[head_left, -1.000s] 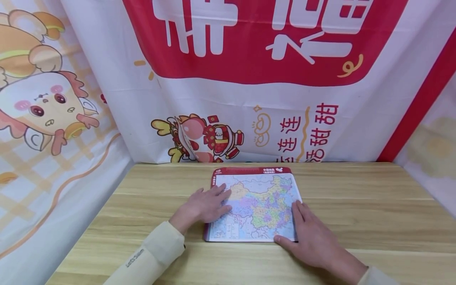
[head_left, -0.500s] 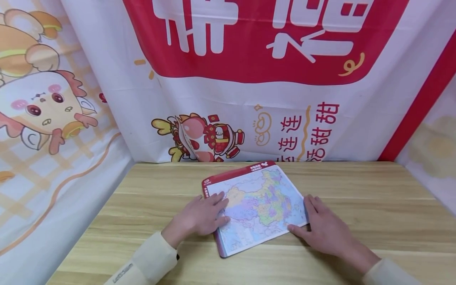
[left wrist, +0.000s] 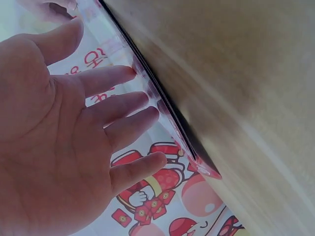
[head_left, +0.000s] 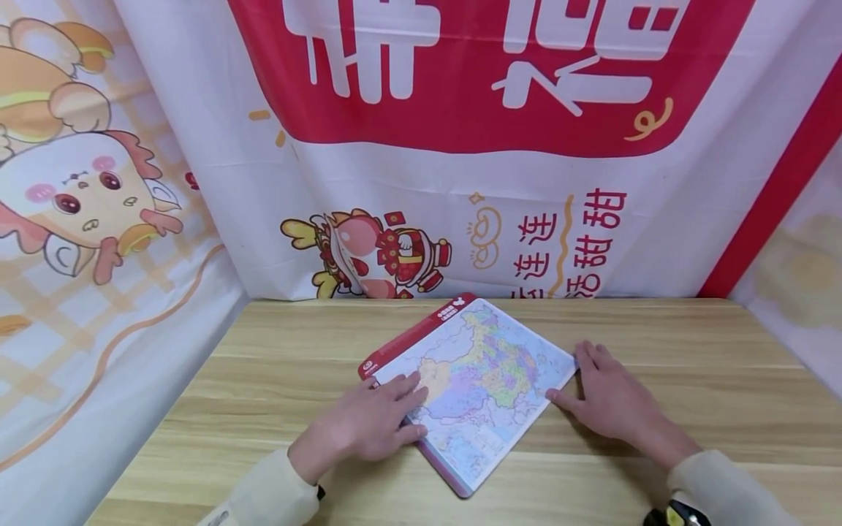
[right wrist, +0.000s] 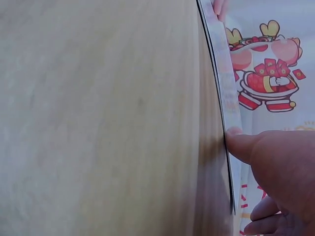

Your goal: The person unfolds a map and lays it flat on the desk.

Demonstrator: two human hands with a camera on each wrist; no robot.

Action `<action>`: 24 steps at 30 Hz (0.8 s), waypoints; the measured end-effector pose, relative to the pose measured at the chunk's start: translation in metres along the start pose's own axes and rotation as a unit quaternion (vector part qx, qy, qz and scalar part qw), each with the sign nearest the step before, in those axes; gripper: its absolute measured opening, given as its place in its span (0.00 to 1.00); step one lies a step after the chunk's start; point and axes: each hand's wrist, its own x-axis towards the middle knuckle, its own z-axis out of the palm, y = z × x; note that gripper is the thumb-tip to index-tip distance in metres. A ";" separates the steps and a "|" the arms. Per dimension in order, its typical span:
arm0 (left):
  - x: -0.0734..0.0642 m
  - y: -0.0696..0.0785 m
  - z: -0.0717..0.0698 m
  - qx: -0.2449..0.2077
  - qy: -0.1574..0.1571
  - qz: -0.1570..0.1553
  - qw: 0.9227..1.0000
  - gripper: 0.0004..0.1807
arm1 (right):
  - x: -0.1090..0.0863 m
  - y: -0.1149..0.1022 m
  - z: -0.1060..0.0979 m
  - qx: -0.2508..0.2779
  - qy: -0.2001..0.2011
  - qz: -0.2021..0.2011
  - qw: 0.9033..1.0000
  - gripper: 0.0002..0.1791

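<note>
A thin map board (head_left: 487,380) with a red strip along its upper left side lies turned at an angle on the wooden table. Its printed face, an outline of China in pastel regions, is up. My left hand (head_left: 375,416) rests its spread, straight fingers on the board's left edge; the left wrist view shows that palm (left wrist: 54,142) beside the board's edge. At the right corner my right hand (head_left: 615,398) holds the board between thumb and fingers, thumb at the near side. In the right wrist view the thumb (right wrist: 241,145) meets the rim.
The wooden table (head_left: 664,351) extends on both sides of the board. Behind it hangs a white cloth backdrop (head_left: 408,175) with red panels and cartoon prints, its lower edge close to the board's top corner. Another printed cloth (head_left: 151,321) hangs at left.
The map board has turned counterclockwise from nearly square to the table. The right hand has moved away and to the right with its corner; the left hand has come nearer and slightly left.
</note>
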 end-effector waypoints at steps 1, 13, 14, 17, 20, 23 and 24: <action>0.001 -0.001 -0.001 0.001 0.005 0.002 1.000 0.39 | 0.000 -0.001 0.000 0.002 -0.003 0.001 1.000 0.62; 0.031 -0.018 -0.014 0.003 0.019 0.003 1.000 0.40 | -0.025 -0.041 0.010 0.014 -0.005 -0.025 1.000 0.61; 0.034 -0.019 -0.014 0.001 0.015 0.003 1.000 0.40 | -0.027 -0.044 0.011 0.014 -0.007 -0.026 1.000 0.61; 0.041 -0.021 -0.014 0.002 0.005 -0.007 1.000 0.41 | -0.033 -0.053 0.012 0.021 -0.019 -0.024 0.999 0.61; 0.045 -0.023 -0.014 0.007 0.001 -0.021 1.000 0.42 | -0.036 -0.059 0.012 0.025 -0.023 -0.026 0.999 0.62; 0.047 -0.024 -0.014 0.010 -0.003 -0.028 1.000 0.42 | -0.037 -0.061 0.014 0.024 -0.024 -0.025 0.999 0.62; 0.047 -0.023 -0.013 0.009 -0.003 -0.029 1.000 0.43 | -0.036 -0.061 0.014 0.024 -0.023 -0.025 0.999 0.63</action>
